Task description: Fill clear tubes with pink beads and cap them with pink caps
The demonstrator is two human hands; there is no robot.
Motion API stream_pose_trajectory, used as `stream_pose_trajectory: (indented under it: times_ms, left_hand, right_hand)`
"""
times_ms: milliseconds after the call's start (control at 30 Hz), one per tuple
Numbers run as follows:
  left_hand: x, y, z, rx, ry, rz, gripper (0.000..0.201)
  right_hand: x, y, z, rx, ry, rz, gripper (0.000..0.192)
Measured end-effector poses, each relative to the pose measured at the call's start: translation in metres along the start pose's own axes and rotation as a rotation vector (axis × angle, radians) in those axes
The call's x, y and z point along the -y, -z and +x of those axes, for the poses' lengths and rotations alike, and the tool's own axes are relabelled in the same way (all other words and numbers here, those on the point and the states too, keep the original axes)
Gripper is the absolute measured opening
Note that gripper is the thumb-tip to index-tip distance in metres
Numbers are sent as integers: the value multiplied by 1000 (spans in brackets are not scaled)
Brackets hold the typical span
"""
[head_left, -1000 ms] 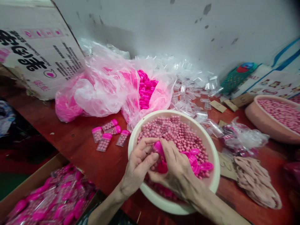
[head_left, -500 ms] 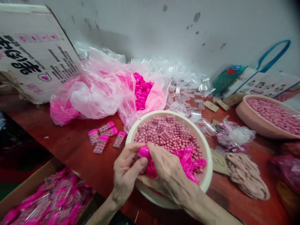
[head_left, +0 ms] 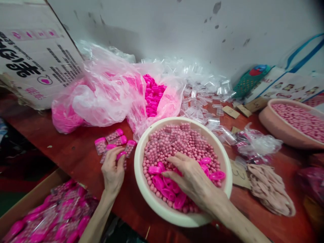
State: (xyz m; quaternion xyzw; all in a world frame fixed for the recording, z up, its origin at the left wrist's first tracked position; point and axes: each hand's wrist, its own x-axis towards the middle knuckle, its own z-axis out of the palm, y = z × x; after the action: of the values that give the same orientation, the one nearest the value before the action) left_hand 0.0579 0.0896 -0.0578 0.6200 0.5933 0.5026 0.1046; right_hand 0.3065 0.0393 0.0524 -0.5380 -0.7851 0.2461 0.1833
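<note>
My left hand [head_left: 113,170] is over the table, left of the bowl, with its fingers closed on a small clear container with a pink cap [head_left: 121,155]. Several like it, filled with pink beads, lie beside the hand, one a capped container [head_left: 100,145]. Over the cream bowl [head_left: 141,199], my right hand [head_left: 188,172] hovers with fingers apart and nothing seen in them. Below its fingertips are loose pink caps [head_left: 167,193] on a heap of pink beads [head_left: 155,152]. The palm hides some of the caps.
Behind the bowl are a plastic bag of pink caps [head_left: 106,104] and a pile of clear empty containers [head_left: 199,98]. A carton of filled containers [head_left: 55,216] is at lower left. To the right are a crumpled cloth [head_left: 270,189] and a second bowl of beads [head_left: 268,128].
My left hand has moved left from the bowl to the group on the table, carrying the capped container. My right hand has let go and opened over the caps.
</note>
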Motion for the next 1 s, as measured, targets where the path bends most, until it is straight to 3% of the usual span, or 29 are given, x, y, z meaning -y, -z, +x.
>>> stream_pose_trajectory:
  times_ms: [133,267,400,500,700,833,1000]
  left_hand:
    - [-14,3,11,-6,-131,73,15]
    - [-50,11,21,44,-273,98,13]
    - [-88,10,29,263,-417,155,11]
    - [-103,5,30,395,-466,202,8]
    - [-110,3,26,432,-483,99,10]
    - [-112,9,24,494,-369,-142,9]
    - [-123,7,20,621,15,-408,11]
  right_hand:
    - [6,-24,3,-21,105,-18,12]
    - [2,-28,7,-35,178,59,11]
    - [1,-8,11,-53,42,296,14]
    - [-2,3,9,-115,-52,596,18]
    - [-16,5,3,-162,-213,1097,24]
    - [-19,4,2,-117,-289,1213,28]
    - [-9,6,1,-111,-202,1061,26]
